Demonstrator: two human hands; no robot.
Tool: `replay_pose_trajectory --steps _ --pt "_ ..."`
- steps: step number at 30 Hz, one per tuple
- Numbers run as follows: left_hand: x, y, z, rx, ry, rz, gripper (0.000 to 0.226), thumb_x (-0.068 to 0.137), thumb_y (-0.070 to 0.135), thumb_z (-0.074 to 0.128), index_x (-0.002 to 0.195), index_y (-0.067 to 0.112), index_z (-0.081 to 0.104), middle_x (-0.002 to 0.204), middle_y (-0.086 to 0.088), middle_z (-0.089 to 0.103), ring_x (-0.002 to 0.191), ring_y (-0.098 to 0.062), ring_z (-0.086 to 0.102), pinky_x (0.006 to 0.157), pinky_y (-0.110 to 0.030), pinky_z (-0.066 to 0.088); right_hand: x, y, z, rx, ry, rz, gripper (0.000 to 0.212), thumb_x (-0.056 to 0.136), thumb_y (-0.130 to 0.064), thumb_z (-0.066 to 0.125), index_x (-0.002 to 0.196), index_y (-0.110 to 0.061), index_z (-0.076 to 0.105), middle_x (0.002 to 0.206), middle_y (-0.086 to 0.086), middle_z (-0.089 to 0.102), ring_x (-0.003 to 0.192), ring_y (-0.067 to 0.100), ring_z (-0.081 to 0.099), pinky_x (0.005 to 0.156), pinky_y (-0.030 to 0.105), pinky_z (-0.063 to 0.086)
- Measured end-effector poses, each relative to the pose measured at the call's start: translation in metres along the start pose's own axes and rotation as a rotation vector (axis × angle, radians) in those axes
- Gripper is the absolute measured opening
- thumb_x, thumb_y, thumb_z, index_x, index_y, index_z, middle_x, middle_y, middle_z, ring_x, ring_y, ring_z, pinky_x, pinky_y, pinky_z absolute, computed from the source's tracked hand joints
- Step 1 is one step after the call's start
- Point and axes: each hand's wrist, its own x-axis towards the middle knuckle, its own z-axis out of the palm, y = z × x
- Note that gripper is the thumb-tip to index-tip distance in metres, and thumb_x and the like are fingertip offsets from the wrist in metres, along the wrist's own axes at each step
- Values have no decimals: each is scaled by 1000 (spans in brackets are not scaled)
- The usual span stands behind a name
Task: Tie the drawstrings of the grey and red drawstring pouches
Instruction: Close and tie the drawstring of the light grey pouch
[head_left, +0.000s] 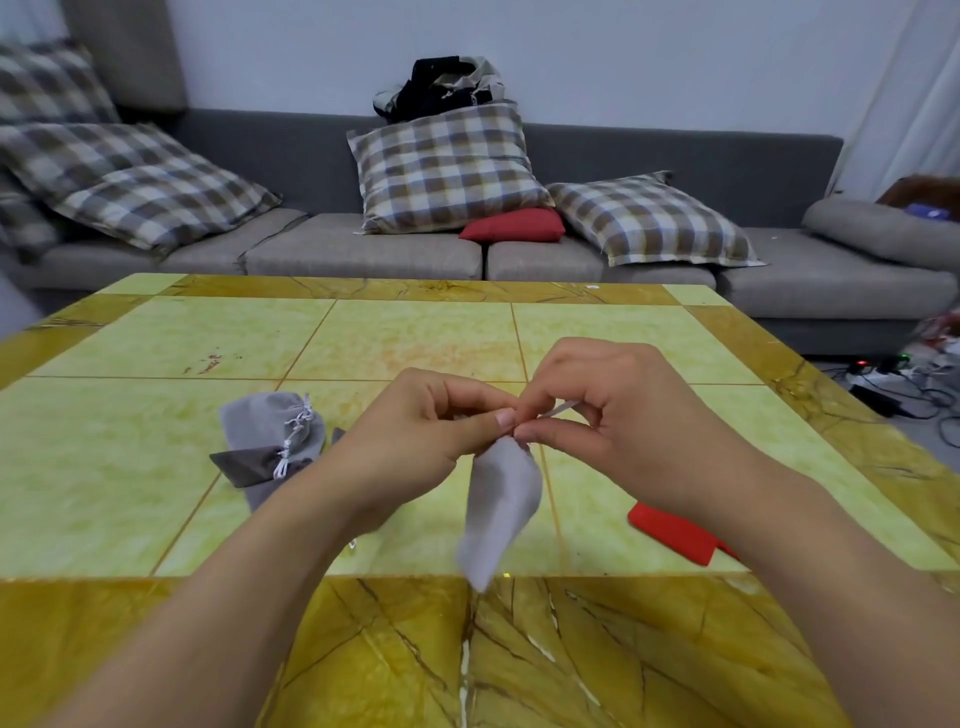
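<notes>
- The left hand (426, 431) and right hand (597, 410) pinched the neck of a soft, matte grey pouch (498, 512).
- It hung lengthwise, bottom toward the person.

Grey sofa (363, 249) w/ plaid cushions (447, 166), pale wall (623, 62), maybe curtain right.

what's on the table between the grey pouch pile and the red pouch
In the head view, both hands hold a grey pouch there, hanging over the table.
</notes>
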Motion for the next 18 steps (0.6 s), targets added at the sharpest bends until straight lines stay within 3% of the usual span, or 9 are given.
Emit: replay_pose_trajectory --steps 4,12,18 --pt "0 1 -2 -68 -21 -34 18 94 15 60 100 11 77 103 -16 74 109 -35 63 97 -45 50 0 2 2 57 70 8 8 76 -21 83 81 -19 77 74 -9 65 70 1 56 65 9 38" --pt "2 2 -3 -260 -19 -117 17 88 8 64 100 4 76 101 -17 75 95 -22 71 81 -24 57 1 1 2 178 121 23 6 78 -19 82 80 -14 79 72 -6 72 70 7 64 60 15 46" --pt "3 1 -3 -224 71 -113 21 78 1 75 99 4 74 91 -16 76 96 -30 72 83 -29 59 -1 -2 -7 432 -34 177 8 78 -13 81 85 -16 80 77 -4 76 65 22 67 63 34 55"
